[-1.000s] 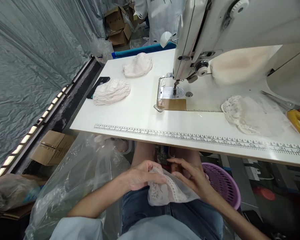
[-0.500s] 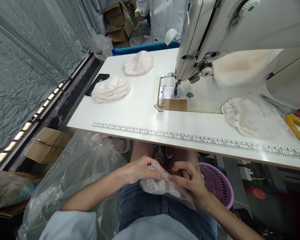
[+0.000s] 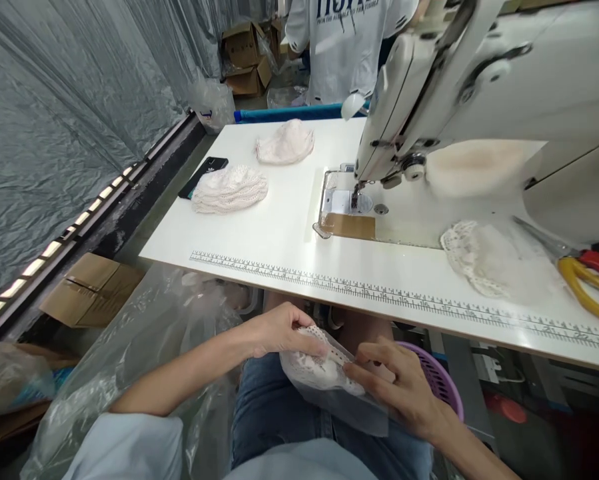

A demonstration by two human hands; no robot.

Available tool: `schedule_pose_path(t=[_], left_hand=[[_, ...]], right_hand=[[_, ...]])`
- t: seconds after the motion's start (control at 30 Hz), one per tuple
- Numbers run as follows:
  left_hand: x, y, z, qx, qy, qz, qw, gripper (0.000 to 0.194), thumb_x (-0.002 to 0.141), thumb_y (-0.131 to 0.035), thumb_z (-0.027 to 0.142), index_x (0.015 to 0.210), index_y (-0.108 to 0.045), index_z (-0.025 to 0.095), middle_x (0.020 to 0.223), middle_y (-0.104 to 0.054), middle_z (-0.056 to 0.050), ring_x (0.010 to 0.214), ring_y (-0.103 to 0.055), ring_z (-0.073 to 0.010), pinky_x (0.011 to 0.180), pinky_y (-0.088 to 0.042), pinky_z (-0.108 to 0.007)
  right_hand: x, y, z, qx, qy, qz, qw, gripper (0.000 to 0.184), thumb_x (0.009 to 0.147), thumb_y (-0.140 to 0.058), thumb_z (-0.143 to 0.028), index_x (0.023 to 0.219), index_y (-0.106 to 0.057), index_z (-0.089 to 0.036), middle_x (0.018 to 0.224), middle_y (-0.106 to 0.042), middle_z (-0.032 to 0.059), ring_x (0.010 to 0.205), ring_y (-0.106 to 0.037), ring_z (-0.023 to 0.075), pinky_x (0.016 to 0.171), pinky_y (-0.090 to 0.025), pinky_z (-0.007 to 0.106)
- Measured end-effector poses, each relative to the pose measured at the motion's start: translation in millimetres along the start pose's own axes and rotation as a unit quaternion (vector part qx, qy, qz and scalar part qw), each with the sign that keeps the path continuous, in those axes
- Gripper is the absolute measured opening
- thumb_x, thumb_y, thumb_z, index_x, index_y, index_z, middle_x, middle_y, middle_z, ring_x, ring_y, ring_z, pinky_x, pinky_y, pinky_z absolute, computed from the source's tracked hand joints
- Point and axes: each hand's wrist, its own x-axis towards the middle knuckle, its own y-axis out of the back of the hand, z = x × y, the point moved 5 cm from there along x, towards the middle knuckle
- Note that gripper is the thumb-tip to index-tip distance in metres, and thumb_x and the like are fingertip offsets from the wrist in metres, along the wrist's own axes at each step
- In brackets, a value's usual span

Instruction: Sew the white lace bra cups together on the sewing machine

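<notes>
Over my lap, a piece of white lace fabric (image 3: 315, 375) with a scalloped lace edge and a sheer part hangs between my hands. My left hand (image 3: 290, 333) pinches its upper left edge between thumb and fingers. At the other end of the lace, my right hand (image 3: 400, 381) grips the edge with thumb and forefinger, the other fingers curled. Above, on the white sewing table (image 3: 279, 233), lies another sheer lace piece (image 3: 484, 260) at the right. A sewing machine (image 3: 404, 113) stands over the table, its needle and presser foot above the metal plate.
A stack of lace pieces (image 3: 230, 190) lies partly over a black phone (image 3: 204, 175); another pale piece (image 3: 285, 142) lies behind. Yellow-and-red-handled scissors (image 3: 586, 283) rest at the right. Below are a purple basket (image 3: 446, 383) and clear plastic sheeting (image 3: 144, 373). A person (image 3: 342, 53) stands beyond the table.
My right hand has come from the sheer part onto the lace edge and closed on it. The fabric has shifted slightly left. The view has tilted up, showing more of the person beyond.
</notes>
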Motion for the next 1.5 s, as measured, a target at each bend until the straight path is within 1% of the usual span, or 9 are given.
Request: schedule_pose_path(t=[0.17,0.33,0.53,0.77,0.87,0.97,1.1,1.3,1.5], left_hand=[[-10.8,13.8,31.1,0.039,-0.063,0.057,0.996,0.031,0.06,-0.076,0.037,0.076,-0.07,0.011,0.063,-0.063,-0.002,0.058,-0.054,-0.0118,0.056,-0.04,-0.022],[-13.7,22.4,51.5,0.073,-0.135,0.123,0.981,0.027,0.062,-0.073,0.034,0.076,-0.07,0.011,0.072,-0.067,-0.005,0.067,-0.057,-0.0152,0.061,-0.042,-0.022],[-15.4,29.5,95.3,0.256,-0.243,0.162,0.922,0.019,0.076,-0.06,0.027,0.078,-0.07,0.012,0.083,-0.067,-0.006,0.073,-0.059,-0.0153,0.062,-0.042,-0.02],[50.2,51.6,168.2,0.485,-0.319,0.198,0.79,0.023,0.082,-0.046,0.016,0.071,-0.066,0.012,0.078,-0.064,-0.006,0.07,-0.059,-0.0153,0.061,-0.042,-0.022],[86.7,60.4,186.1,0.515,-0.326,0.226,0.76,0.022,0.078,-0.043,0.008,0.066,-0.061,0.013,0.074,-0.06,-0.006,0.069,-0.057,-0.0164,0.062,-0.042,-0.025],[109.8,64.3,189.3,0.539,-0.325,0.251,0.735,0.02,0.078,-0.04,0.005,0.077,-0.058,0.014,0.086,-0.058,-0.005,0.072,-0.055,-0.0162,0.063,-0.042,-0.027],[112.8,62.4,186.2,0.569,-0.337,0.282,0.695,0.016,0.083,-0.042,0.011,0.092,-0.054,0.015,0.105,-0.053,-0.007,0.084,-0.053,-0.0186,0.071,-0.043,-0.033],[90.7,48.2,175.9,0.604,-0.426,0.269,0.617,0.015,0.087,-0.047,0.01,0.079,-0.058,0.016,0.089,-0.061,-0.001,0.085,-0.054,-0.0147,0.075,-0.039,-0.031],[91.0,47.6,162.7,0.615,-0.43,0.219,0.623,0.01,0.085,-0.053,0.012,0.078,-0.059,0.016,0.094,-0.064,0.003,0.083,-0.058,-0.0111,0.08,-0.037,-0.031]], right_hand=[[24.6,21.5,-10.8,-0.002,0.065,-0.008,0.998,0.025,0.091,-0.038,-0.009,0.095,-0.059,-0.022,0.077,-0.065,0.0027,0.062,-0.057,0.0126,0.055,-0.04,0.026],[34.9,21.0,-11.1,-0.024,0.107,-0.014,0.994,0.022,0.089,-0.04,-0.004,0.091,-0.057,-0.018,0.08,-0.069,0.0053,0.06,-0.058,0.0134,0.052,-0.039,0.027],[45.5,21.3,0.7,-0.103,0.162,0.009,0.981,0.029,0.093,-0.031,-0.009,0.102,-0.058,-0.014,0.088,-0.069,0.0108,0.063,-0.057,0.0158,0.054,-0.037,0.03],[100.8,32.2,50.1,-0.268,0.14,0.027,0.953,0.038,0.091,-0.024,-0.001,0.081,-0.058,-0.014,0.073,-0.065,0.0076,0.058,-0.054,0.0138,0.053,-0.031,0.029],[114.6,29.4,85.3,-0.286,0.113,0.016,0.952,0.04,0.091,-0.023,0.0,0.076,-0.057,-0.014,0.066,-0.06,0.0042,0.052,-0.049,0.0127,0.052,-0.03,0.028],[115.8,25.3,106.4,-0.271,0.096,0.021,0.957,0.036,0.091,-0.027,0.0,0.078,-0.057,-0.014,0.068,-0.061,0.0031,0.052,-0.048,0.0121,0.051,-0.03,0.027],[111.6,25.2,109.1,-0.243,0.086,0.047,0.965,0.033,0.09,-0.029,0.0,0.083,-0.059,-0.012,0.078,-0.065,0.0068,0.06,-0.054,0.0129,0.051,-0.032,0.027],[113.3,28.1,108.2,-0.219,0.058,0.044,0.973,0.039,0.094,-0.025,-0.004,0.079,-0.06,-0.013,0.075,-0.066,0.0084,0.061,-0.057,0.0137,0.051,-0.034,0.027],[116.3,29.4,107.7,-0.232,0.052,0.037,0.971,0.041,0.094,-0.024,-0.004,0.077,-0.061,-0.012,0.076,-0.067,0.0082,0.057,-0.057,0.0129,0.05,-0.035,0.026]])
